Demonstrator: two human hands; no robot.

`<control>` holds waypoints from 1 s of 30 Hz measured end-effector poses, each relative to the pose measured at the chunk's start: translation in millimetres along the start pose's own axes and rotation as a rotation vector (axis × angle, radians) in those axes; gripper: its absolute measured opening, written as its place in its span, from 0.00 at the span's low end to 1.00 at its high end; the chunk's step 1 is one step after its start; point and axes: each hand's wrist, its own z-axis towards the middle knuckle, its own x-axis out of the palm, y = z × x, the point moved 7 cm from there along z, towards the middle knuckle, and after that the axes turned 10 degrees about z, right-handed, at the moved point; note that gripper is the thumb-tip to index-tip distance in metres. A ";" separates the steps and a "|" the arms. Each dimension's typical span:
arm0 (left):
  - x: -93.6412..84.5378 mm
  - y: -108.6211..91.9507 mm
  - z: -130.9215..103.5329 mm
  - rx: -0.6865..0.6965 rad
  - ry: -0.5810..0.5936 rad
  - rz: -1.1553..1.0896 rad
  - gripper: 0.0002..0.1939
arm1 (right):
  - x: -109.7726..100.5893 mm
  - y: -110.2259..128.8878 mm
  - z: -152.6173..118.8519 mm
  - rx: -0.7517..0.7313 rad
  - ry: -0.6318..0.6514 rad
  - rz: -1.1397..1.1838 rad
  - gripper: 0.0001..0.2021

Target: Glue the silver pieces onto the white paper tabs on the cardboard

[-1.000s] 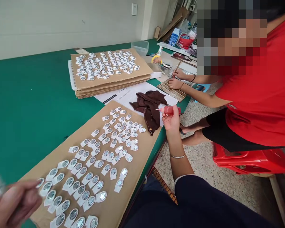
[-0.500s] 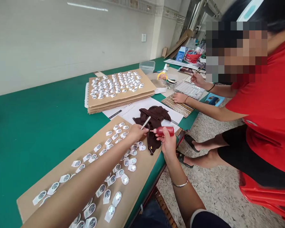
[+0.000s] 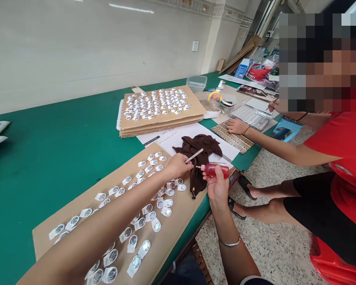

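Note:
My left hand [image 3: 179,165] pinches a thin pale stick [image 3: 194,156], which points up and to the right over a dark brown cloth [image 3: 200,145]. Whether its fingertips hold anything else is too small to tell. In my right hand [image 3: 218,188] is a small red squeeze bottle [image 3: 216,170], lying nearly level, with its narrow nozzle close to my left fingertips. Under both hands, the crumpled cloth partly covers a printed white sheet [image 3: 178,136] and a brown cardboard [image 3: 166,253]. Rows of round silvery pieces on white tabs [image 3: 156,226] lie on that cardboard, partly hidden by my left forearm.
Stacked cardboard sheets [image 3: 163,126] behind carry more tabbed pieces. A clear plastic box [image 3: 196,83] and yellow-handled scissors [image 3: 215,96] stand farther back on the green table [image 3: 62,158]. To the right, a co-worker in red [image 3: 326,146] rests one hand [image 3: 237,126] on a patterned board.
My view has swung a little left, bringing white pieces into sight at the left edge. Both hands keep their holds, the bottle's nozzle still near my left fingertips. The co-worker's far hand has shifted.

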 end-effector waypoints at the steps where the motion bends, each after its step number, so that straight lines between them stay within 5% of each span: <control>1: -1.2 -2.8 -0.6 0.016 -0.009 0.037 0.06 | -0.8 -0.1 -0.1 0.001 -0.002 -0.003 0.16; 13: 2.6 -3.9 -2.3 0.082 -0.166 0.222 0.09 | -1.6 0.8 -4.7 -0.003 0.006 -0.052 0.16; 30: 5.3 -7.8 -3.0 0.044 -0.165 0.207 0.07 | -3.6 2.0 -6.6 -0.022 0.006 -0.105 0.20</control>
